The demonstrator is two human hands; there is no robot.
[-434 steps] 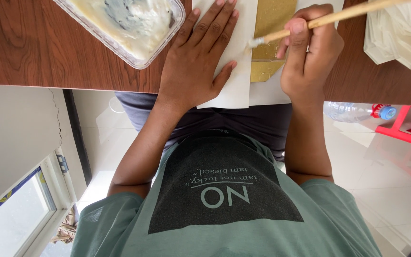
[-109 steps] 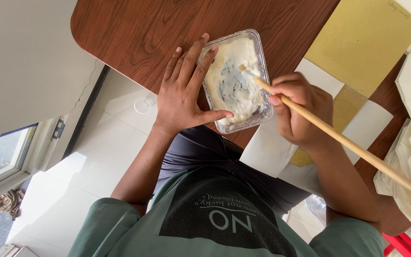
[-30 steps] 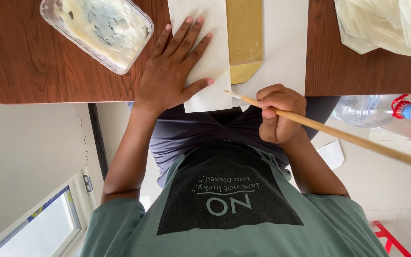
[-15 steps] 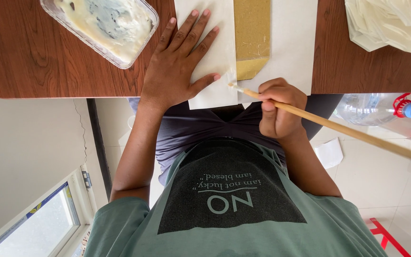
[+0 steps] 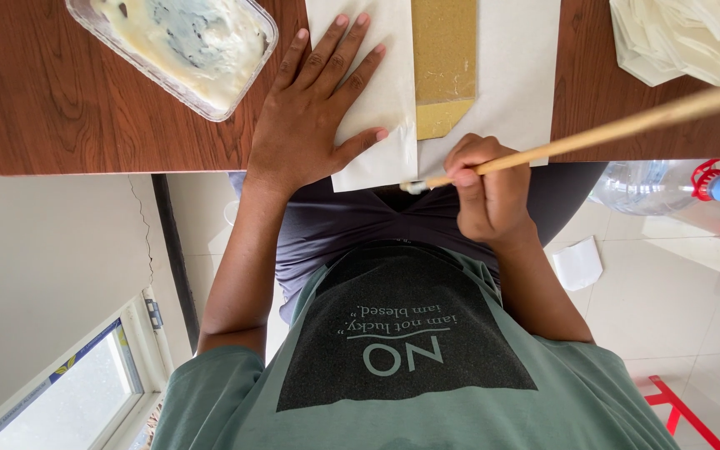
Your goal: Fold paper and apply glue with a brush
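Observation:
My left hand [image 5: 310,117] lies flat, fingers spread, on a white sheet of paper [image 5: 377,158] at the near edge of a brown wooden table [image 5: 60,108]. A gold-yellow strip [image 5: 443,58] lies on the paper just right of those fingers. My right hand [image 5: 485,187] is shut on a long wooden brush stick [image 5: 610,129]. Its white tip [image 5: 414,187] hovers just off the table edge, below the paper's corner, over my lap.
A clear plastic container of whitish paste [image 5: 181,46] sits on the table at the far left. A pile of white sheets [image 5: 685,37] lies at the top right. On the floor are a large water bottle [image 5: 660,187] and a paper scrap [image 5: 577,262].
Earlier the brush dipped in the paste container with my left hand on it. Since then my left hand pressed onto the paper, and the brush tip slid off the paper's near edge.

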